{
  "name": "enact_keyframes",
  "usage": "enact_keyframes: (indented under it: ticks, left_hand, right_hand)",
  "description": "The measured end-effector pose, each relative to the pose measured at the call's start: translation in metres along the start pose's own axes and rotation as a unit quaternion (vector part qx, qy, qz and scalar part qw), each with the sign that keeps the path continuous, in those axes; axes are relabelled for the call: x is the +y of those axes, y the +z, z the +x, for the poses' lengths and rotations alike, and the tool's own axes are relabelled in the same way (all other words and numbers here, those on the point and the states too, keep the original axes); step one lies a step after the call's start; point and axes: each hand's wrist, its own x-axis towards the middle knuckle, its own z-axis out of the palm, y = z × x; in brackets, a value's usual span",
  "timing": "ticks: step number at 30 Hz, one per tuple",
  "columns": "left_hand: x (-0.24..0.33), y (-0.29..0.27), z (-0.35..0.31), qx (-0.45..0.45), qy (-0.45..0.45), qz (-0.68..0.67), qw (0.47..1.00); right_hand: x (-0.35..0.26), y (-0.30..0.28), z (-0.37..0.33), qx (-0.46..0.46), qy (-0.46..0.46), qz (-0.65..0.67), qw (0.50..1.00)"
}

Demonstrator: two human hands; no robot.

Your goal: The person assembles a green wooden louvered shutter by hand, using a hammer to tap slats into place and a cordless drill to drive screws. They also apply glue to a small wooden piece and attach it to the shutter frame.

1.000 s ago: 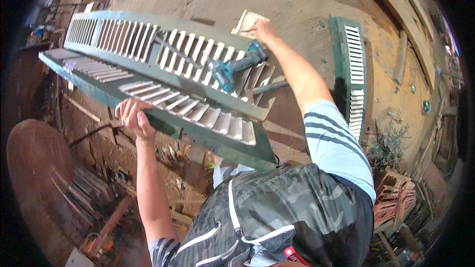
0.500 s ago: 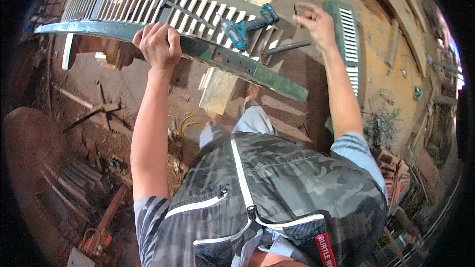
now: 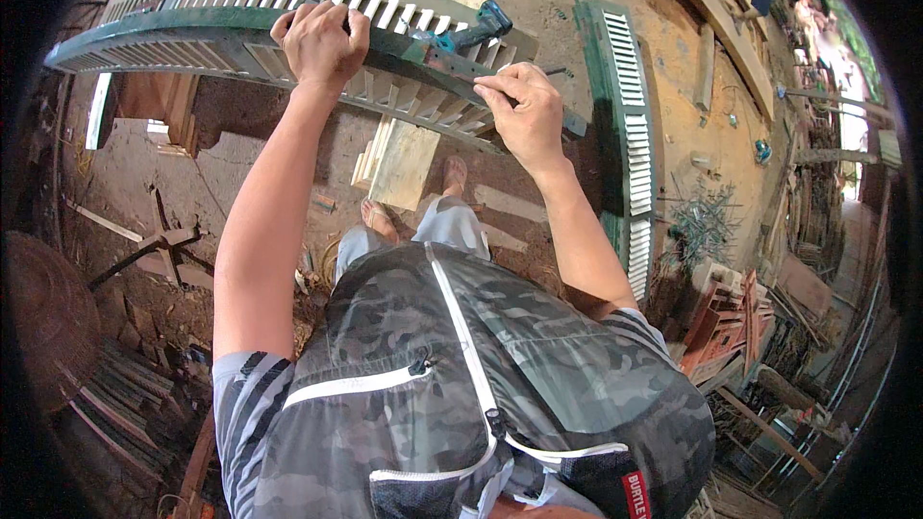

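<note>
A long green louvered shutter (image 3: pixel 192 27) with pale slats lies across the far side, tipped so slats show on both sides of its edge. My left hand (image 3: pixel 325 50) is closed over that edge, left of its middle. Toward the shutter's right end, my right hand (image 3: pixel 527 117) is closed, thumb and finger pinched close to the edge; whatever is between them is too small to name. Just beyond the edge, between my hands, a teal and black cordless drill (image 3: pixel 471 31) rests on the slats, partly hidden by the edge.
A second green louvered shutter (image 3: pixel 615 135) stands at the right. Wood blocks (image 3: pixel 409 163) lie below the long shutter, close to my feet. A metal cross-shaped base (image 3: pixel 165 238) sits at the left, and a spiky heap of thin pieces (image 3: pixel 707 221) at the right.
My right hand has come down and left, from above the drill to the shutter's edge. The shutter has tipped, showing slats on its near side. My left hand still grips the edge.
</note>
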Motion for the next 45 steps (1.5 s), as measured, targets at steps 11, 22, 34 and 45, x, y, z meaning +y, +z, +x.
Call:
enact_keyframes:
  ticks: [11, 22, 34, 45]
  left_hand:
    - [0.004, -0.007, 0.0, 0.004, 0.002, -0.007, 1.0]
    - [0.038, -0.04, 0.009, -0.237, 0.101, -0.17, 0.951]
    - [0.069, -0.033, 0.01, -0.33, 0.157, -0.227, 0.903]
    - [0.064, -0.026, 0.013, -0.347, 0.15, -0.261, 0.888]
  right_hand:
    - [-0.006, 0.004, 0.0, 0.002, -0.03, -0.041, 0.999]
    - [0.002, 0.001, 0.002, -0.022, -0.055, -0.045, 0.997]
    - [0.008, -0.015, -0.01, -0.017, 0.026, 0.029, 0.999]
    - [0.018, 0.009, -0.014, 0.072, -0.022, 0.026, 0.997]
